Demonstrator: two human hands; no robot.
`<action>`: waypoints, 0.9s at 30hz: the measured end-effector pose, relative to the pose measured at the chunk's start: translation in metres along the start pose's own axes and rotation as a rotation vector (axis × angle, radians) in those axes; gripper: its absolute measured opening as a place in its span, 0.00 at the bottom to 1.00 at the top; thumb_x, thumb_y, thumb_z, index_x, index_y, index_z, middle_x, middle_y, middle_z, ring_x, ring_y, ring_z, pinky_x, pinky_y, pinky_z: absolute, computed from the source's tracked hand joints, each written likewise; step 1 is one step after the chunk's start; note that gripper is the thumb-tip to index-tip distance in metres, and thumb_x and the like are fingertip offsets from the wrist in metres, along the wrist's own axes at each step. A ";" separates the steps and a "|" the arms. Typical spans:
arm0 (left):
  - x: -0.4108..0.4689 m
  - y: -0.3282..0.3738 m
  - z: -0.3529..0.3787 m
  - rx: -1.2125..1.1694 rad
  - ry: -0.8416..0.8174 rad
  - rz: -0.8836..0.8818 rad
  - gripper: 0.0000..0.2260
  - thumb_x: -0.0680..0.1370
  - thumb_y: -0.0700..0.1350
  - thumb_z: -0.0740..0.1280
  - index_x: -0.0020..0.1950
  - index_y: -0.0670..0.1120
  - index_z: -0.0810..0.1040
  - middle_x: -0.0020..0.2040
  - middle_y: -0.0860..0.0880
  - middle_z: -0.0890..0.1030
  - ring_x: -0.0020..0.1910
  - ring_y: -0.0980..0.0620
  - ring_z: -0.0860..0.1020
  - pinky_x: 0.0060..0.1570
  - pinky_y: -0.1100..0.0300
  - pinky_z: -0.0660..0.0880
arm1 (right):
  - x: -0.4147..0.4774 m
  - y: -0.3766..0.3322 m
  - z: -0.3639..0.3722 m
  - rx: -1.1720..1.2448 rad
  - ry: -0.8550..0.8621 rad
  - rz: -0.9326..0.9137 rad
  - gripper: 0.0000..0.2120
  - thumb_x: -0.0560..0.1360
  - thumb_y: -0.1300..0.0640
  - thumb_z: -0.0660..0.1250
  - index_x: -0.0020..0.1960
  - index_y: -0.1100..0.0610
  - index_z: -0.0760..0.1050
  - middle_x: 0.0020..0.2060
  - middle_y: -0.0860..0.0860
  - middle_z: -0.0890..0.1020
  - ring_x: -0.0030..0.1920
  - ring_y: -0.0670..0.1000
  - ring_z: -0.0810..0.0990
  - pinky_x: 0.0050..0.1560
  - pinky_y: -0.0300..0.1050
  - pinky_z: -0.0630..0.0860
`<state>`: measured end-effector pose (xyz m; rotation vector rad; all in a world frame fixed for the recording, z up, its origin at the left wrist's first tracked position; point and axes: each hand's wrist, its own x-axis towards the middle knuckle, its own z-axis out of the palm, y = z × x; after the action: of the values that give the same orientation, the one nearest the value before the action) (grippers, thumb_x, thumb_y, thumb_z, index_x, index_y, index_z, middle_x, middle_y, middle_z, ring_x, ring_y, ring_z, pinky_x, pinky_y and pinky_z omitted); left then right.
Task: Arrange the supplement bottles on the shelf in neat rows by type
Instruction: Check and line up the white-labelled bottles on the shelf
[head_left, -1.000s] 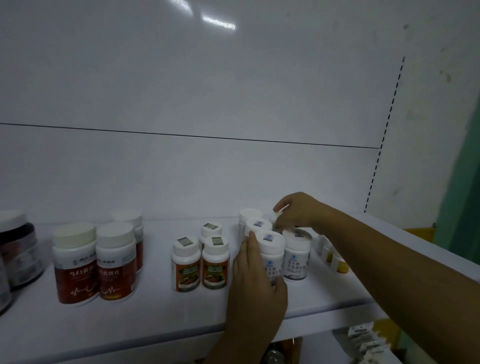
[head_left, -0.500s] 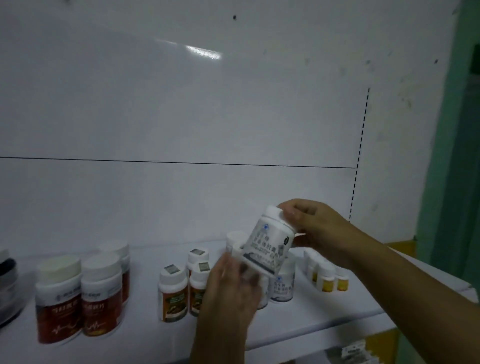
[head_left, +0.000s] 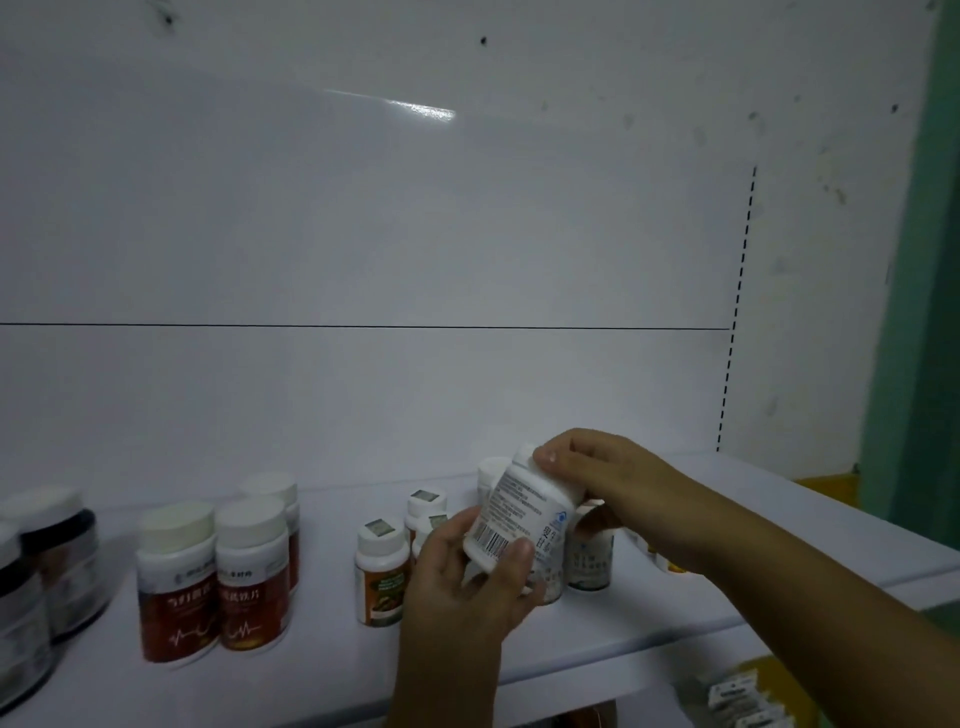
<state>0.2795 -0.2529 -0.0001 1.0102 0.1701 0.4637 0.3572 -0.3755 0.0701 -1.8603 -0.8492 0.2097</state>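
A white supplement bottle (head_left: 519, 514) with a blue-printed label and a barcode hangs tilted above the white shelf (head_left: 649, 618). My left hand (head_left: 467, 587) grips its base from below. My right hand (head_left: 597, 478) holds its cap end from above. Behind them stand more white bottles of the same kind (head_left: 589, 558), partly hidden. To the left are small bottles with orange-green labels (head_left: 382, 571). Further left stand larger red-labelled bottles (head_left: 176, 582) with white caps.
Dark jars (head_left: 62, 556) stand at the shelf's far left edge. Small yellow bottles (head_left: 670, 564) peek out behind my right forearm. White boxes (head_left: 743, 701) lie on a lower level at the bottom right. A green wall (head_left: 914, 312) borders the right side.
The white bottle was lifted off the shelf group by both hands and turned, so its barcode side now faces me. The camera view has tilted upward.
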 end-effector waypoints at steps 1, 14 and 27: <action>0.000 0.001 -0.001 -0.027 -0.018 -0.025 0.22 0.64 0.41 0.70 0.57 0.46 0.74 0.56 0.44 0.79 0.53 0.42 0.79 0.37 0.51 0.82 | 0.002 0.001 -0.001 0.050 0.007 -0.019 0.28 0.64 0.37 0.66 0.54 0.56 0.77 0.46 0.51 0.84 0.46 0.49 0.82 0.46 0.45 0.81; -0.003 -0.011 -0.006 -0.028 -0.100 0.141 0.20 0.60 0.40 0.71 0.51 0.49 0.77 0.51 0.50 0.82 0.46 0.51 0.83 0.36 0.58 0.81 | -0.005 0.005 0.005 0.095 0.049 -0.056 0.22 0.66 0.38 0.66 0.51 0.53 0.75 0.47 0.53 0.83 0.45 0.48 0.83 0.46 0.45 0.81; -0.003 -0.020 -0.009 0.042 -0.125 0.261 0.27 0.62 0.23 0.71 0.52 0.50 0.75 0.50 0.53 0.82 0.47 0.59 0.82 0.35 0.65 0.79 | -0.015 0.008 0.005 0.148 0.097 -0.068 0.15 0.69 0.44 0.67 0.51 0.52 0.75 0.49 0.52 0.82 0.46 0.46 0.83 0.41 0.38 0.80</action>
<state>0.2795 -0.2561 -0.0223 1.1043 -0.0652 0.6339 0.3473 -0.3827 0.0579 -1.6879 -0.8067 0.1349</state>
